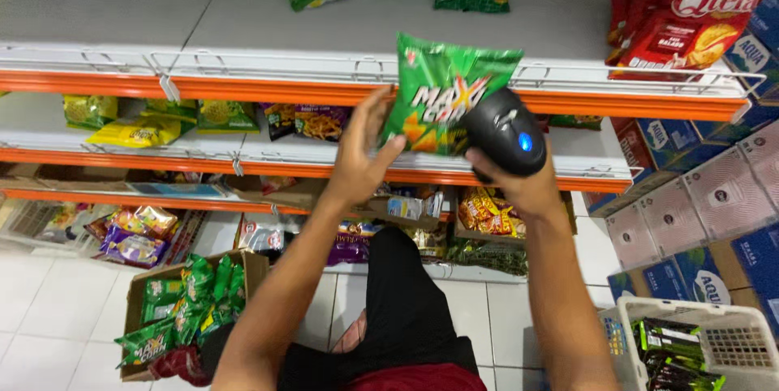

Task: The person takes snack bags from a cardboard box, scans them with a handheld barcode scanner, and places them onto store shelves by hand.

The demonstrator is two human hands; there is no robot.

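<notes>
My left hand (361,156) holds up a green snack bag (442,91) by its lower left edge, in front of the top shelf. My right hand (519,184) grips a black handheld scanner (505,130) with a small blue light, its head right against the bag's lower right corner. Both arms reach up from the bottom of the view.
White shelves with orange edges (243,91) carry green, yellow and red snack bags. A cardboard box (187,310) of the same green bags sits on the tiled floor at left. A white basket (698,342) stands at lower right beside stacked cartons (714,196).
</notes>
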